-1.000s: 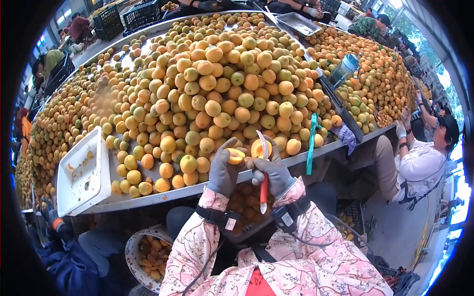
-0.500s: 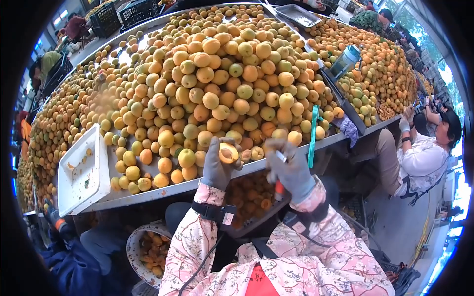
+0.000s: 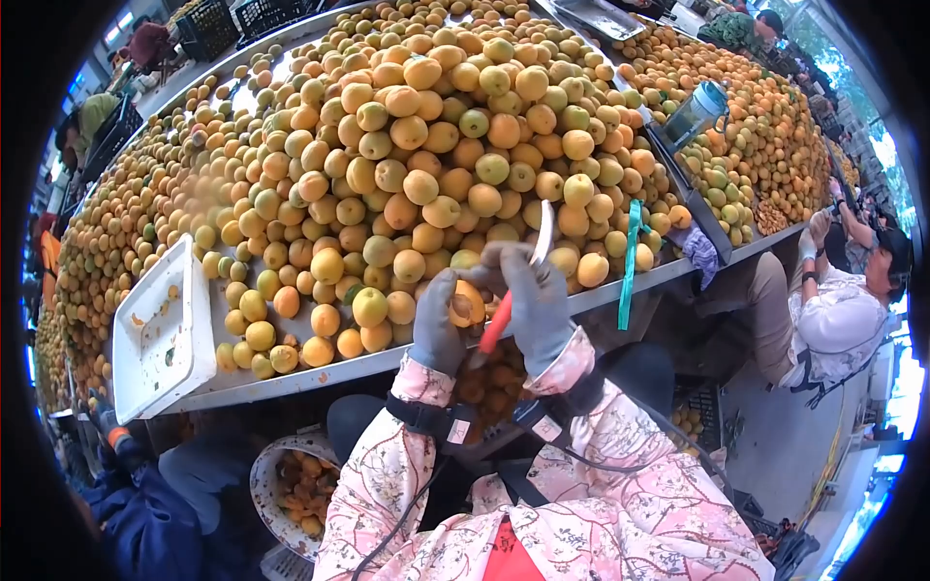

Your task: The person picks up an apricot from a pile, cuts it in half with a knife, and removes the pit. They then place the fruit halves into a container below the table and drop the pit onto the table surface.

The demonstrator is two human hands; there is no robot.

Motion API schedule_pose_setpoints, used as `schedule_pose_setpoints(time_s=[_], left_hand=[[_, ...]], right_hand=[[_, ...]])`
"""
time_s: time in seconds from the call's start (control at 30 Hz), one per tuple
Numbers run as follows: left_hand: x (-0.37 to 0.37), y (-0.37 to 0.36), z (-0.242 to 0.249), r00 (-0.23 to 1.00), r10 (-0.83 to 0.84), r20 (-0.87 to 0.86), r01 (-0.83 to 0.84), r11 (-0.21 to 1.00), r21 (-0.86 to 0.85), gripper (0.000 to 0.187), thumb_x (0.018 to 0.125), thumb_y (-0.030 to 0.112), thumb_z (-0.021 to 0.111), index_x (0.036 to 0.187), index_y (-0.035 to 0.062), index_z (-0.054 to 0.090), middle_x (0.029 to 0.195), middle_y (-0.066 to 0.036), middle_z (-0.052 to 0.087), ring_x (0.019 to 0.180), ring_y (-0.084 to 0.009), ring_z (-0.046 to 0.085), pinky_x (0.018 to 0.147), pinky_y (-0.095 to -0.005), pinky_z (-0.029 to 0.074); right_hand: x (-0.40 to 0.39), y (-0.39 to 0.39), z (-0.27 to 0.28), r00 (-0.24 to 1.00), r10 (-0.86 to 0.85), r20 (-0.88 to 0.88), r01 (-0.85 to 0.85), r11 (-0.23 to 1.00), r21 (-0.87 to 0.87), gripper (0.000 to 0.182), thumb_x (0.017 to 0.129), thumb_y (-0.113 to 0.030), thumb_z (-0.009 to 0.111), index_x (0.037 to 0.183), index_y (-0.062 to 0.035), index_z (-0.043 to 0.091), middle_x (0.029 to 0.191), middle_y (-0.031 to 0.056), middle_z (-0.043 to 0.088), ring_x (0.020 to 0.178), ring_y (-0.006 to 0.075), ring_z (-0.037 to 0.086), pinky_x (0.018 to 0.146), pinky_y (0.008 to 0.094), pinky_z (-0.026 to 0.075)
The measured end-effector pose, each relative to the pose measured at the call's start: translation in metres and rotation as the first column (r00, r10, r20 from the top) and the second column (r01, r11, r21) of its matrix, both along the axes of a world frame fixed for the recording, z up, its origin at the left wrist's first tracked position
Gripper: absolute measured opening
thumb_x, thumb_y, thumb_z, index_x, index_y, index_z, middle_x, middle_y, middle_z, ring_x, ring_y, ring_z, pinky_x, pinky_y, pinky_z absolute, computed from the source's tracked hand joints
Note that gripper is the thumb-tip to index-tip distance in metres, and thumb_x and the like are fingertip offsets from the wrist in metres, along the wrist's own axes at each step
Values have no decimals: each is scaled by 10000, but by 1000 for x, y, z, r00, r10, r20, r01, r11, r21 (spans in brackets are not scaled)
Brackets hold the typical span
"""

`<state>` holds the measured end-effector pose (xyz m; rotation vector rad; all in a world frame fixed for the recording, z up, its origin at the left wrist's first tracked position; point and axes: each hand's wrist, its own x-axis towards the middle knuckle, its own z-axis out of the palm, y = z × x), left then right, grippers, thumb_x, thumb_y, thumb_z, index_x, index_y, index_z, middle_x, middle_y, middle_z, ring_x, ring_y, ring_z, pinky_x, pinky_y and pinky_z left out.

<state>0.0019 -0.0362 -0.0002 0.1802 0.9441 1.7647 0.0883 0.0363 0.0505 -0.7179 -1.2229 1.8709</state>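
Note:
My left hand (image 3: pixel 439 324), in a grey glove, is closed around a cut apricot (image 3: pixel 467 304) whose orange inside faces my other hand. Gloved as well, my right hand (image 3: pixel 535 305) grips a knife with a red handle (image 3: pixel 496 323); its curved pale blade (image 3: pixel 544 232) points up, away from the fruit. The fingertips of my right hand are at the edge of the cut apricot. Both hands are over the front edge of a metal table (image 3: pixel 262 387), before a large heap of apricots (image 3: pixel 426 145).
A white tray (image 3: pixel 165 329) rests at the table's left front. A green strap (image 3: pixel 630 266) hangs over the edge, near a purple cloth (image 3: pixel 696 254) and a blue bottle (image 3: pixel 696 114). Below are a bucket (image 3: pixel 266 489) and a crate of fruit. A co-worker (image 3: pixel 843 310) sits at the right.
My right hand has moved left to the cut apricot, and the knife blade has swung upward into clear view. The table scene has shifted slightly in the view.

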Motion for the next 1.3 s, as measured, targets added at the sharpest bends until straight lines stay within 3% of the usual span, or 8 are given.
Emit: schedule_pose_setpoints(time_s=[0.1,0.23,0.33,0.7,0.8,0.97,1.17,1.3], left_hand=[[-3,-3,-1,999,-36,26,36,999,5,343,941,394,435,961,76,563,804,-54,615,622,-136,585,474,-226,440],[0,-1,5,999,30,46,-29,999,-26,382,948,393,412,965,44,564,761,-82,615,517,-108,530,404,-187,371],[-1,-1,4,996,-36,83,36,999,8,370,942,403,429,974,59,562,766,-70,613,561,-123,552,429,-206,398],[-8,-2,3,990,-15,141,13,1000,15,345,927,415,454,989,92,557,772,-54,599,524,-143,509,430,-244,372],[-7,-1,3,988,72,135,-69,997,-29,344,926,419,453,977,98,563,728,-49,583,503,-148,496,419,-245,357],[-6,-2,10,991,63,115,-61,998,-22,372,931,394,432,966,43,552,618,-62,543,441,-155,471,457,-277,449],[-7,-4,2,996,78,43,-77,997,-20,375,931,395,437,926,43,565,588,-59,519,432,-156,459,432,-266,412],[-9,-4,0,996,82,22,-81,995,-59,379,938,395,434,921,40,565,569,-59,509,410,-153,441,416,-259,385]], right_hand=[[17,-6,-1,986,-161,33,163,984,-69,264,958,-261,501,921,-23,607,861,70,649,734,140,644,627,233,509],[17,12,21,910,-330,-249,333,942,-31,288,946,-303,516,1012,-26,564,895,82,616,828,189,624,858,377,517],[3,19,38,879,-390,-275,408,913,9,288,969,-289,477,1033,-22,565,887,73,637,838,183,630,825,327,519],[16,21,0,1000,21,-11,-21,999,40,317,945,-230,532,1171,-8,524,948,96,643,855,208,645,734,307,546],[30,27,8,910,362,202,-315,920,-233,273,927,-239,566,1076,-12,584,930,87,655,778,172,653,729,290,557],[37,19,10,954,260,148,-233,956,-178,268,923,-217,571,1070,6,586,962,116,651,831,185,662,771,300,560],[42,16,-18,929,288,233,-317,944,96,243,919,-164,572,1080,18,587,993,124,645,889,204,658,815,304,545],[38,6,-19,954,276,118,-284,957,57,232,923,-167,564,1065,14,594,987,122,644,893,206,658,812,303,541]])
